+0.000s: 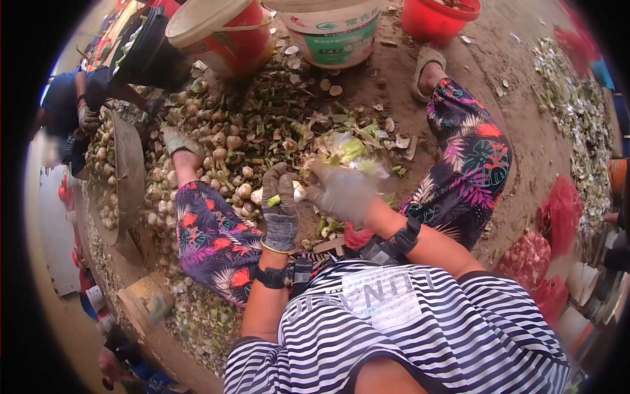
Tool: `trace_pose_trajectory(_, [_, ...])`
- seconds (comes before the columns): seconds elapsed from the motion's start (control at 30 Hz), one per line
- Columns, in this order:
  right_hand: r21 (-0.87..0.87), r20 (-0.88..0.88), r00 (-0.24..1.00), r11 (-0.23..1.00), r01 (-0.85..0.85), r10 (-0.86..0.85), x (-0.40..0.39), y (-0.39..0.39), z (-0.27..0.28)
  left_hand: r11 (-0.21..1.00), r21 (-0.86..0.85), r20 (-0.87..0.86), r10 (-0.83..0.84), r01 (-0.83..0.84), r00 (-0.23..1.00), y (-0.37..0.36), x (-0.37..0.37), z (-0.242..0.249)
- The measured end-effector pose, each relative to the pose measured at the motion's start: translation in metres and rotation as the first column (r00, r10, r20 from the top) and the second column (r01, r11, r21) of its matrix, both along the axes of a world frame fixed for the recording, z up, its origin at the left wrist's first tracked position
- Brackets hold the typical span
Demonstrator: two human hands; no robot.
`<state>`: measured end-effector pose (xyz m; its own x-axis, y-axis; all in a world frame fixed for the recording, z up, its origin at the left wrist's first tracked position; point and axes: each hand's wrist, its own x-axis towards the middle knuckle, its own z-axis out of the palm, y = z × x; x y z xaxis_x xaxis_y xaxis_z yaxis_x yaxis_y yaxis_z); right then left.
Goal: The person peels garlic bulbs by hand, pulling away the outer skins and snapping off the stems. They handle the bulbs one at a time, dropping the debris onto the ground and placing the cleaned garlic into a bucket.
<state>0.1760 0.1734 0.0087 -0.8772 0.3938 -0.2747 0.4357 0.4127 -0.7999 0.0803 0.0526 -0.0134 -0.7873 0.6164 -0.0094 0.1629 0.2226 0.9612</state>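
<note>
My left hand (280, 203), in a grey knitted glove, is closed around a garlic bulb (299, 192) with a short green stem end showing by the fingers. Just to its right, my right hand (341, 192) is gloved and blurred by motion, so its fingers cannot be made out. Pale and green peelings (351, 150) lie or fly beyond the right hand. A large heap of garlic bulbs (213, 141) spreads over the ground between and left of my legs.
A red-and-white bucket (226, 39), a green-and-white bucket (335, 39) and a red bucket (438, 20) stand ahead. At the left, a co-worker's gloved hand (87, 118) is beside a basket (128, 171) of bulbs. Red net bags (527, 259) lie at right.
</note>
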Motion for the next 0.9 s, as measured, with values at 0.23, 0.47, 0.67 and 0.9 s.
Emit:
trace_pose_trajectory(0.23, [-0.009,-0.009,1.0,1.0,-0.011,0.011,0.0,0.004,-0.01,0.995,0.063,0.229,-0.084,0.072,0.97,-0.002,0.003,0.002])
trace_pose_trajectory(0.47, [0.061,0.205,0.943,0.958,-0.279,0.262,0.013,-0.002,-0.066,0.856,0.412,0.871,-0.27,-0.312,0.411,-0.007,-0.035,0.009])
trace_pose_trajectory(0.67, [-0.255,-0.363,0.925,0.943,-0.216,0.114,0.003,-0.006,-0.069,0.919,0.261,0.945,-0.181,-0.294,0.272,0.003,-0.02,-0.033])
trace_pose_trajectory(0.9, [-0.124,-0.233,0.968,0.984,-0.129,0.098,-0.018,0.01,-0.117,0.952,0.254,0.902,-0.169,-0.172,0.396,0.076,-0.103,-0.002])
